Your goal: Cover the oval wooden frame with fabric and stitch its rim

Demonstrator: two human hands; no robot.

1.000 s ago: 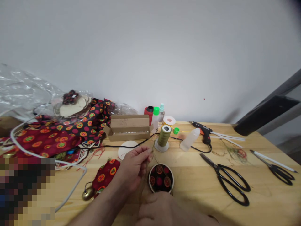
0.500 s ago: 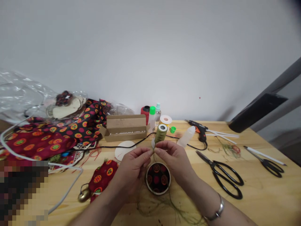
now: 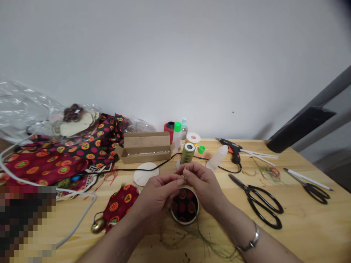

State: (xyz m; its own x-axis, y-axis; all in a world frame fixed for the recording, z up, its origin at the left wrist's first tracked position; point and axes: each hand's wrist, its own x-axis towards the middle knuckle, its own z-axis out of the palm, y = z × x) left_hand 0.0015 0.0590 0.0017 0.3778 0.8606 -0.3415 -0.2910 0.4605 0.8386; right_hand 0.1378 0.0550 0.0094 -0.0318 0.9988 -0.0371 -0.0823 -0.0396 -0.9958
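Note:
My left hand (image 3: pixel 161 188) and my right hand (image 3: pixel 202 182) meet with pinched fingertips above a round, fabric-covered disc (image 3: pixel 184 206) with a pale rim. Between the fingertips is a thin strand of thread (image 3: pixel 185 174), partly hidden by the fingers. The disc's fabric is black with red and orange circles. Loose green threads (image 3: pixel 204 241) trail across the table below the disc. Just beyond my hands stands an olive-green thread spool (image 3: pixel 188 154). Left of my left forearm lies a red patterned fabric piece (image 3: pixel 124 201) with a brass bell (image 3: pixel 98 225).
Black-handled scissors (image 3: pixel 256 199), smaller scissors (image 3: pixel 315 191) and a glue gun (image 3: pixel 231 148) lie to the right. A translucent bottle (image 3: pixel 218 157) leans behind my right hand. An open cardboard box (image 3: pixel 146 156), a white disc (image 3: pixel 145 175) and a black cable are behind; patterned fabric (image 3: pixel 55 164) is heaped left.
Both hands have shifted slightly right, with the fingertips still together. My right fingertips now sit a little higher than my left ones. The disc stays in place.

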